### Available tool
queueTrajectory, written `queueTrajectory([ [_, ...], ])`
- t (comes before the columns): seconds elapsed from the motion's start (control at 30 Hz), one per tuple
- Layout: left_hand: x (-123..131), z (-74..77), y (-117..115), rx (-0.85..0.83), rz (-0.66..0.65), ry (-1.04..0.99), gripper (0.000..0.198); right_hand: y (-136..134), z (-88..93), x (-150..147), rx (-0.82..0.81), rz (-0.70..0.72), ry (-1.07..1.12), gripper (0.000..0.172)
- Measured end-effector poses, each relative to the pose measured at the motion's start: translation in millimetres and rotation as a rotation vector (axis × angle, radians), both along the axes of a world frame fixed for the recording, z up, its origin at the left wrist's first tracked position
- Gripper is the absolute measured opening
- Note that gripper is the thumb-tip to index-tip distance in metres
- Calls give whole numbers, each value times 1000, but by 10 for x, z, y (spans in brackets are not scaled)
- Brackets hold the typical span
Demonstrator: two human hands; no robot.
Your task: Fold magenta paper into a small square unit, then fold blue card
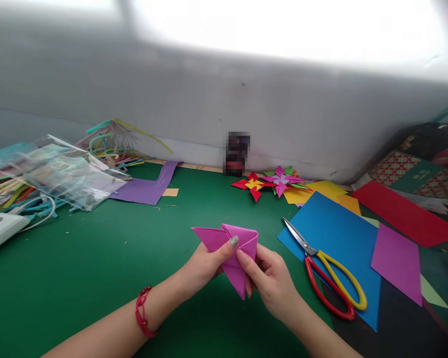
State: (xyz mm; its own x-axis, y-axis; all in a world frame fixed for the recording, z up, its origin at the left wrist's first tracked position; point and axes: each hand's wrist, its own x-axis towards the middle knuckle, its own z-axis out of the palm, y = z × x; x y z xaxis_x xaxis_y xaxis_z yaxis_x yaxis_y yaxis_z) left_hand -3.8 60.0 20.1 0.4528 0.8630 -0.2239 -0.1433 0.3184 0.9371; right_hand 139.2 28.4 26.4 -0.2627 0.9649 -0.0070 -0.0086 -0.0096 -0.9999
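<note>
A piece of folded pink paper (229, 276) is held up between my two hands, above the green table. It has a pointed flap sticking out to the left, another point facing down, and a squarish folded part at the upper right. My left hand (205, 263) grips it from the left, thumb lying across the front near the centre. From the right, my right hand (274, 276) pinches it, with the thumb pressed on the front near the other thumb. The fingers behind the paper are mostly hidden. A red cord bracelet (145, 312) circles my left wrist.
Scissors (311, 251) with red and yellow handles lie on blue paper (336, 223) at the right. Folded paper flowers (280, 180) rest at the back. Red paper (403, 211) and pink paper (395, 261) lie farther right. Clear plastic (74, 169), coloured strips and purple paper (144, 189) are left.
</note>
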Motion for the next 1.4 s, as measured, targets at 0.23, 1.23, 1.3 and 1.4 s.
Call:
queueTrajectory([
  [0.23, 53, -20, -12, 98, -110, 32, 50, 46, -49, -5, -35, -74, 76, 24],
  [1.23, 17, 5, 50, 161, -1, 69, 36, 14, -90, -21, 1, -17, -99, 41],
  [1.3, 12, 36, 50, 148, 2, 68, 37, 3, -69, -29, -13, 6, -94, 34],
  [1.4, 2, 66, 51, 127, -1, 65, 37, -11, -46, -42, -38, 32, -63, 27],
])
